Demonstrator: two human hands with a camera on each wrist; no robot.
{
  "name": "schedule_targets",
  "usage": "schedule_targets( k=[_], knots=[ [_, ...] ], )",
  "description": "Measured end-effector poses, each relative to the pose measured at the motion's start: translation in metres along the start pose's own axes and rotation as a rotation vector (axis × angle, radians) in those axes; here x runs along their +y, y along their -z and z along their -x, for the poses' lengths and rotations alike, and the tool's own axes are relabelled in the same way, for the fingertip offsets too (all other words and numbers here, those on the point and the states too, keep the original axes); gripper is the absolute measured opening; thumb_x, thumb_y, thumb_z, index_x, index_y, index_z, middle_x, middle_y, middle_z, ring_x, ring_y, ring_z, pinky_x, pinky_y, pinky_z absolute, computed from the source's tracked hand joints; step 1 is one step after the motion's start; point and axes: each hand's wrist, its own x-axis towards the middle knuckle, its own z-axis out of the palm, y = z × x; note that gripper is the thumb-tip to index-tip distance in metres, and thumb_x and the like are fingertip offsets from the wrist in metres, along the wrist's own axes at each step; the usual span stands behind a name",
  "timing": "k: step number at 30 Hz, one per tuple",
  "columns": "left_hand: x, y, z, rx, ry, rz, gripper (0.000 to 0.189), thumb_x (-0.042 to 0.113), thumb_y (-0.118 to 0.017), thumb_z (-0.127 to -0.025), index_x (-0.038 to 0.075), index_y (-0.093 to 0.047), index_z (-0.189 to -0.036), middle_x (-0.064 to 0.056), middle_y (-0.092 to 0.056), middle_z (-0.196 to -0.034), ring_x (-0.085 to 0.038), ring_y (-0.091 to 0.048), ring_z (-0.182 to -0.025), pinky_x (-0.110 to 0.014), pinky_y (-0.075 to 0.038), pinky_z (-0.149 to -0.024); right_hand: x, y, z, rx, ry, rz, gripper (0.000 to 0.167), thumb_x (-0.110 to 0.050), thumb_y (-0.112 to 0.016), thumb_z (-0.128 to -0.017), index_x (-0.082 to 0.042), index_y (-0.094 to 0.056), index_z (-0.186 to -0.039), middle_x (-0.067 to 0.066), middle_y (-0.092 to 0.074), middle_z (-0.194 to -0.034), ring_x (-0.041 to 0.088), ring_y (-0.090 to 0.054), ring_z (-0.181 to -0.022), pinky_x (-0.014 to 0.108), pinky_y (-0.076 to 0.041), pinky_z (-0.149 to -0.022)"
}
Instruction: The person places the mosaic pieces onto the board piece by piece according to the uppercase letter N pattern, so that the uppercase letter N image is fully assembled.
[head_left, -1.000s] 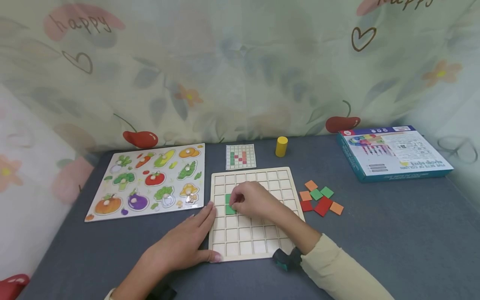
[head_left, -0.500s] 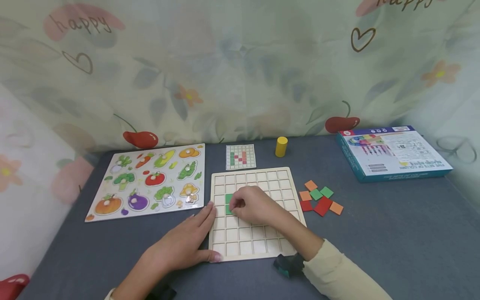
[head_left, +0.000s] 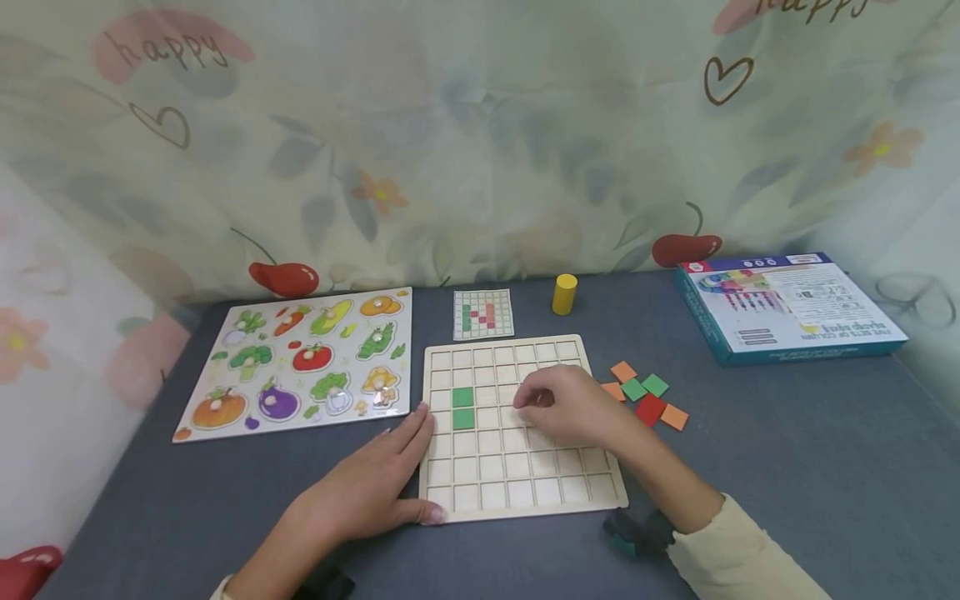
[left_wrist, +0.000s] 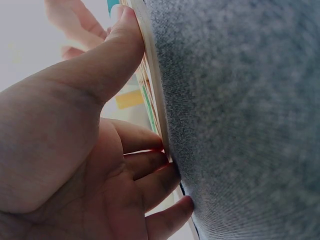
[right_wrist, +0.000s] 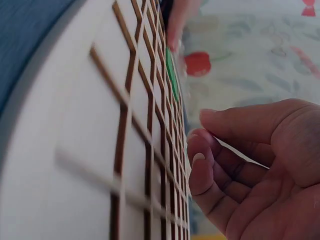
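Dark tabletop (head_left: 757, 483), grid board (head_left: 491, 469) short of its back edge: seemed light, stiff, rim-grippable. My left hand (head_left: 375, 473) braced the board's left edge, fingers extended; right hand (head_left: 567, 406) hovered loosely curled, empty.

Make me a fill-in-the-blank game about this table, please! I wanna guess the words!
1. In the wooden grid board, exactly ____ green tiles lie in the squares.
2. The small upright cylinder beyond the board is colored ____.
3. The person's ____ hand touches the board's edge.
4. On the vegetable knob puzzle, the skin of the eggplant is ____.

Missing words: two; yellow; left; purple.
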Motion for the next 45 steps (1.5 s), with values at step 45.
schedule_targets(
  k=[45],
  knots=[
    [0.0,0.0,0.0,0.006,-0.014,0.001,0.109,0.061,-0.073,-0.082,0.002,-0.023,-0.159,-0.013,-0.013,-0.166,-0.031,-0.026,-0.148,-0.054,-0.027,-0.115,0.08,0.076,0.037,0.007,-0.311,0.041,0.016,-0.012,-0.076,-0.083,-0.005,-0.065,-0.092,0.005,-0.062,-0.083,0.021,-0.055,-0.074,0.034,-0.047,-0.062]
  ],
)
